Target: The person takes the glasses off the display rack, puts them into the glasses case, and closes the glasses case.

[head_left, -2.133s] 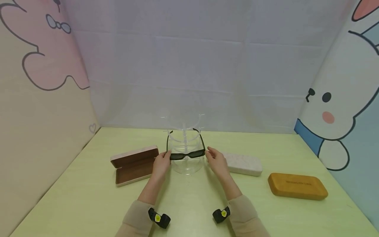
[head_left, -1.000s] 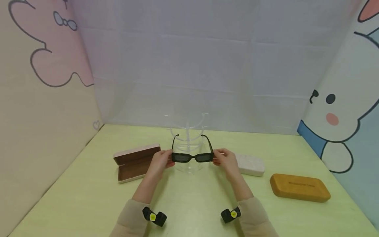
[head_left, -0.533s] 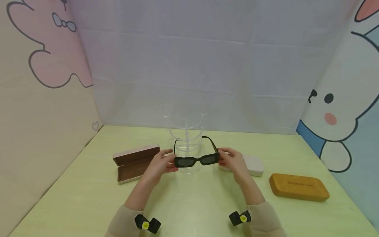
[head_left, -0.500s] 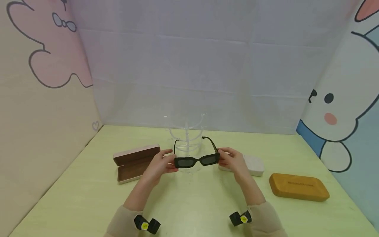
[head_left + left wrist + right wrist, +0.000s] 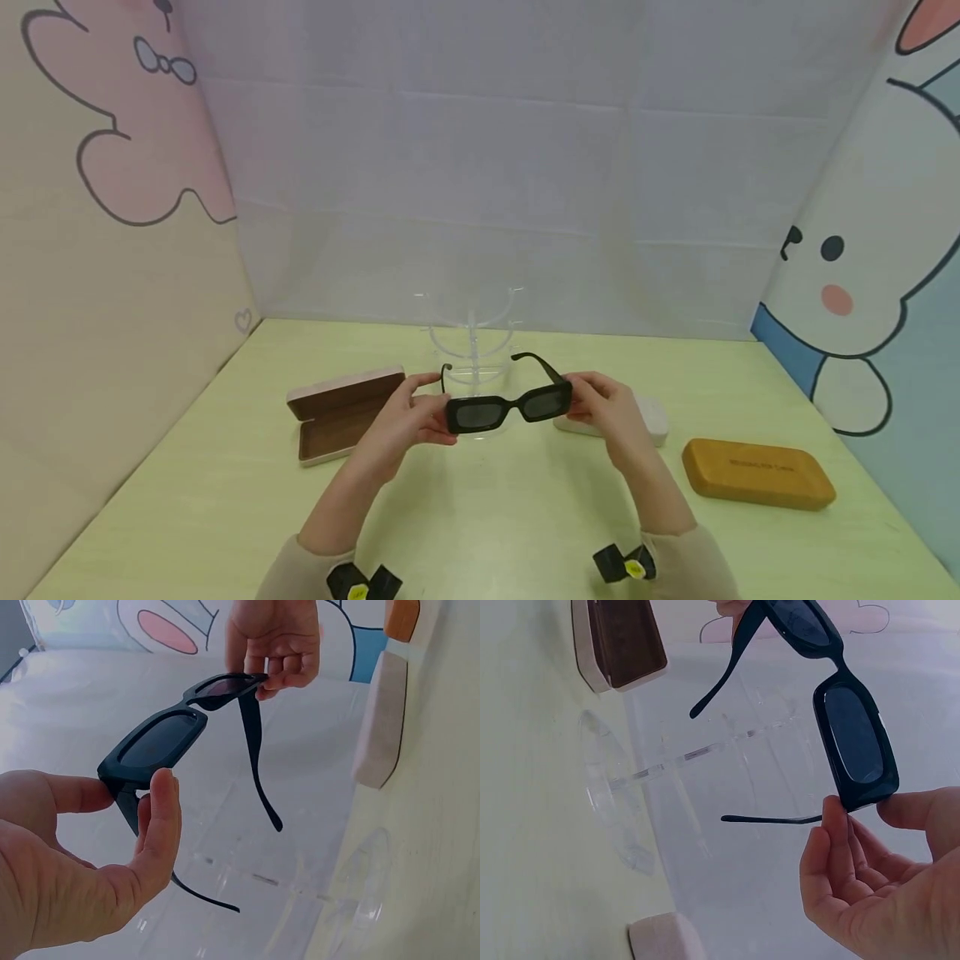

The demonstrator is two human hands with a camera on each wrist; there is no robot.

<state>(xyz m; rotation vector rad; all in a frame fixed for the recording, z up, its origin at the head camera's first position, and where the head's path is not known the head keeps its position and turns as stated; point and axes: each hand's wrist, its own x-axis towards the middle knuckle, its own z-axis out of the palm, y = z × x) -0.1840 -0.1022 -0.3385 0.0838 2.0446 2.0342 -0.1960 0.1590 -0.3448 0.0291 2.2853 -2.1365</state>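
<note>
Black rectangular sunglasses [image 5: 512, 407] are held up between both hands, arms unfolded and pointing away toward a clear acrylic display stand [image 5: 473, 342]. My left hand [image 5: 411, 419] pinches the left hinge corner between thumb and fingers. With thumb and fingertips, my right hand [image 5: 606, 408] pinches the opposite corner. In the left wrist view the sunglasses [image 5: 159, 741] show both temple arms hanging free. The stand's base [image 5: 619, 795] rests on the table in the right wrist view, with no glasses on its bars.
An open glasses case [image 5: 341, 417] with brown lining lies left of the stand. A closed white case [image 5: 651, 419] sits behind the right hand. Farther right lies a mustard-yellow case [image 5: 757, 473]. A white cloth [image 5: 450, 167] hangs behind the table.
Both hands have taken hold of the sunglasses at the stand and drawn them off it, toward the body and slightly right. The right side is now tilted higher than the left.
</note>
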